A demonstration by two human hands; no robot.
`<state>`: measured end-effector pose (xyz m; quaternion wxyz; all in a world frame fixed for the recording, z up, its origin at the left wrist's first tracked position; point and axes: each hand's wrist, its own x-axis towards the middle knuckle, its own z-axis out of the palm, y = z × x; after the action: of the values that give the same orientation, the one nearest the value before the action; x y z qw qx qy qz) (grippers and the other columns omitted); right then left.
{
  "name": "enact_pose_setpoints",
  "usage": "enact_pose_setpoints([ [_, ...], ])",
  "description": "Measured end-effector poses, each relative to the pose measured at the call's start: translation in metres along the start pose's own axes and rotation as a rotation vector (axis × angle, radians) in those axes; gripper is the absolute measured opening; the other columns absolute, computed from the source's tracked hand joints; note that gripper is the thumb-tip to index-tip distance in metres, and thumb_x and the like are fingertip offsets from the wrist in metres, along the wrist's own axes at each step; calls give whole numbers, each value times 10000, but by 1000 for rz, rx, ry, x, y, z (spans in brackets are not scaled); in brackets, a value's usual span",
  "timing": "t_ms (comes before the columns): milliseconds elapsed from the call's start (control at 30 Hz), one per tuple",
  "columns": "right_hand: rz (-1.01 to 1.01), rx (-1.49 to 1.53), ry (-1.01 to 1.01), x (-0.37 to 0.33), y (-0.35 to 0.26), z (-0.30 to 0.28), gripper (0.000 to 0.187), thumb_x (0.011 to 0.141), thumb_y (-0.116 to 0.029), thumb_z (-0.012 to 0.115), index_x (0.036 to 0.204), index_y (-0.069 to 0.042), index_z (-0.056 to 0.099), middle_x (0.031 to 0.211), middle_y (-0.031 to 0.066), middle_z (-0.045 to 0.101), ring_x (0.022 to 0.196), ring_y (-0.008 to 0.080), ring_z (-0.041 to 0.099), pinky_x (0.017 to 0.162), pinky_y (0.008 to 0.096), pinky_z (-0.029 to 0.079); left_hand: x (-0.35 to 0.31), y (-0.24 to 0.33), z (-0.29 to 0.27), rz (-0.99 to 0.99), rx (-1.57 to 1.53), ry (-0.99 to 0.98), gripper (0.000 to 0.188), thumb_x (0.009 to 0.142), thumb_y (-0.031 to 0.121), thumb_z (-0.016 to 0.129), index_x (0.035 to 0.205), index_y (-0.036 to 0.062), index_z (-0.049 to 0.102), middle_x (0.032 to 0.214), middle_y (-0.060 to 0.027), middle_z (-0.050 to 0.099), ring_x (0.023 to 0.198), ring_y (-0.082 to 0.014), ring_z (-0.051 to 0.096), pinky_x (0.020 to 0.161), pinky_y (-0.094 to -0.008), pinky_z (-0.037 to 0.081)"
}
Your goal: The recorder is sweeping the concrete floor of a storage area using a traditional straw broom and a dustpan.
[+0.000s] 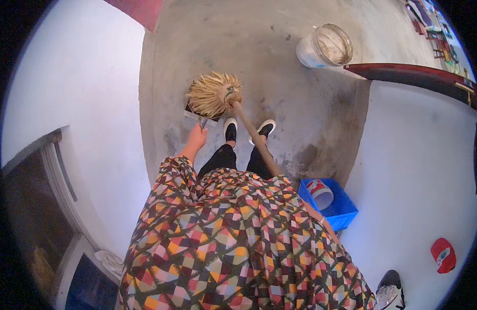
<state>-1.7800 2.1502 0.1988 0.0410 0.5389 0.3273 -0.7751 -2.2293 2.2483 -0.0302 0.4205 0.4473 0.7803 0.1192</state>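
My left hand point(197, 137) is closed around the short grey handle of a dustpan point(190, 112). The dustpan is dark with a pale edge and sits low, near the floor, mostly covered by a straw broom point(213, 95). The broom's bristles fan out to the left over the pan. Its long wooden handle point(256, 138) slants back to the right and passes out of sight behind my patterned top point(233, 227). My right forearm point(327, 227) shows at the right side of the top, with a band near the wrist. The right hand itself is hidden.
A dirty white bucket point(325, 47) stands ahead on the right. Beside my right leg is a blue crate point(344, 209) holding a white and red tub point(320, 194). White walls flank the concrete floor point(259, 46), which has dark stains. A dark red door point(409, 73) edges the right.
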Motion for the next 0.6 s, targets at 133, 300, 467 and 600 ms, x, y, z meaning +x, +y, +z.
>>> enact_pose_setpoints([
  [133, -103, -130, 140, -17, -85, 9, 761, 796, -29, 596, 1444, -44, 197, 1368, 96, 380, 1159, 144, 412, 966, 252, 354, -3, -8, -9, -69, 38, -20, 336, 859, 292, 552, 1023, 6, 489, 960, -277, 597, 939, -447, 558, 796, -499, 437],
  [300, -124, -225, 418, 29, -141, -47, 740, 806, -26, 563, 1447, -81, 197, 741, 27, 531, 535, 99, 485, 474, 260, 427, -6, -5, -5, -80, 89, 1, 350, 863, 301, 548, 1046, 11, 477, 940, -282, 599, 919, -455, 561, 786, -509, 439],
  [467, -258, -292, 585, 124, -225, -147, 738, 782, -42, 587, 1427, -77, 232, 645, 69, 519, 436, 159, 479, 389, 321, 403, -14, 25, -20, -67, 98, -53, 347, 872, 311, 536, 1033, 10, 469, 926, -278, 601, 911, -455, 563, 779, -507, 443],
  [600, -196, -255, 533, 159, -253, -186, 747, 769, -47, 577, 1428, -90, 228, 625, 68, 510, 410, 164, 473, 374, 323, 392, -17, 46, -23, -88, 121, -55, 351, 874, 320, 533, 1020, 6, 469, 931, -272, 601, 919, -449, 562, 784, -503, 440],
])
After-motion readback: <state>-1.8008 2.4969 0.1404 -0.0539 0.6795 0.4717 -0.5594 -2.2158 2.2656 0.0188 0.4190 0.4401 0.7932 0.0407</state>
